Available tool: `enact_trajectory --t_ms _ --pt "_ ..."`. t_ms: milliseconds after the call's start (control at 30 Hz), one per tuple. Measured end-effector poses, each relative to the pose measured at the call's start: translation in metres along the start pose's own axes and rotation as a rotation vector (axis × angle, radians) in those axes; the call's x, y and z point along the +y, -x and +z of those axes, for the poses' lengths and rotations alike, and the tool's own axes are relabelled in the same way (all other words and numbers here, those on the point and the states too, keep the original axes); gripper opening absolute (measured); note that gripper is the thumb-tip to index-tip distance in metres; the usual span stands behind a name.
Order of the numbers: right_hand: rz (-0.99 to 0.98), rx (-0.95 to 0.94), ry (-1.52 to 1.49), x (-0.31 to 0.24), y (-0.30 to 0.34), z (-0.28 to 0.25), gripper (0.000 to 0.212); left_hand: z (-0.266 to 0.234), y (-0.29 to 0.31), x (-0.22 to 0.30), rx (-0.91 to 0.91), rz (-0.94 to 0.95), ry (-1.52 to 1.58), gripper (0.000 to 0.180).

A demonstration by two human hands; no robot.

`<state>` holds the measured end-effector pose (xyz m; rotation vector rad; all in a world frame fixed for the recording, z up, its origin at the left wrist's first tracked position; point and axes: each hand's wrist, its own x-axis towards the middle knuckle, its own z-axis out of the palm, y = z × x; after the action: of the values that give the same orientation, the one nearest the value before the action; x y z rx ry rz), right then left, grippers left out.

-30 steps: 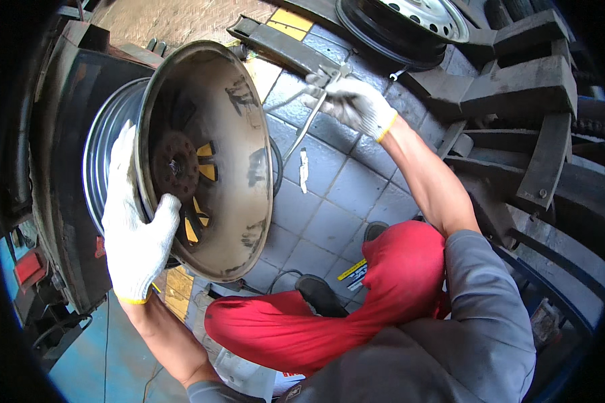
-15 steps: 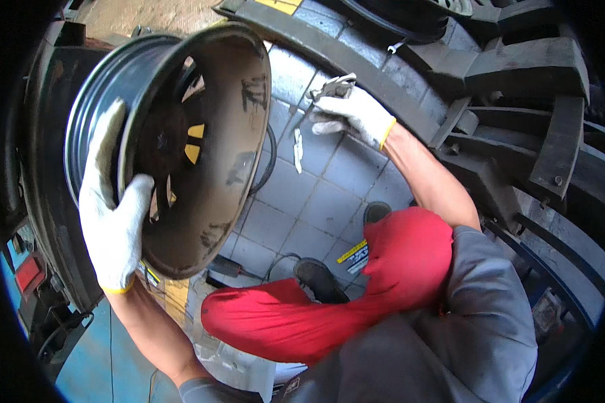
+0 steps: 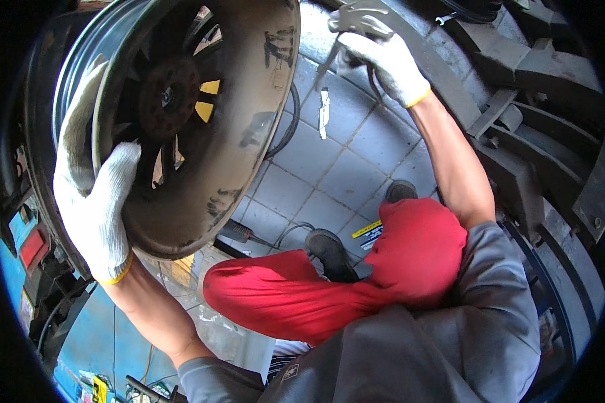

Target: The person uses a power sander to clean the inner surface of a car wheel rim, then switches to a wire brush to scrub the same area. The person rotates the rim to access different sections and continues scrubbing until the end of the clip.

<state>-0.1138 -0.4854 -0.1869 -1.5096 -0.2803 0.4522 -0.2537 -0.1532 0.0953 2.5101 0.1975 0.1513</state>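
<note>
A dark car wheel rim stands tilted at the upper left, its hollow inner side with spokes and a rusty hub facing me. My left hand, in a white knit glove, grips the rim's near-left edge, fingers on the outer barrel and thumb inside. Up beyond the rim's right side, my gloved right hand is closed around a grey metal tool resembling pliers. Two thin dark arms extend below that tool. Its far end is partly blurred, and the fingers' undersides are hidden.
The dark machine stands behind the rim at left. A white strip and a black cable lie on the grey floor tiles. Dark metal bars line the right side, with an open-end wrench near the top.
My right hand has moved up and slightly right with the tool, which now shows its thin arms. The rim appears higher and larger in view, with my left hand still on it.
</note>
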Motion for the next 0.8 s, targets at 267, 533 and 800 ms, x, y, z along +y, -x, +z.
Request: enact_trajectory --t_ms 267,533,800 --pt "0.015 0.014 0.271 0.001 -0.033 0.037 0.054 -0.003 0.003 -0.005 -0.033 -0.034 0.035 0.076" --pt "-0.137 0.112 0.232 -0.002 -0.061 0.041 0.038 -0.005 -0.002 -0.001 -0.096 0.048 -0.025 0.081" --pt "-0.318 0.135 0.536 0.049 -0.056 0.05 0.041 -0.002 -0.002 -0.001 -0.085 0.045 -0.01 0.083"
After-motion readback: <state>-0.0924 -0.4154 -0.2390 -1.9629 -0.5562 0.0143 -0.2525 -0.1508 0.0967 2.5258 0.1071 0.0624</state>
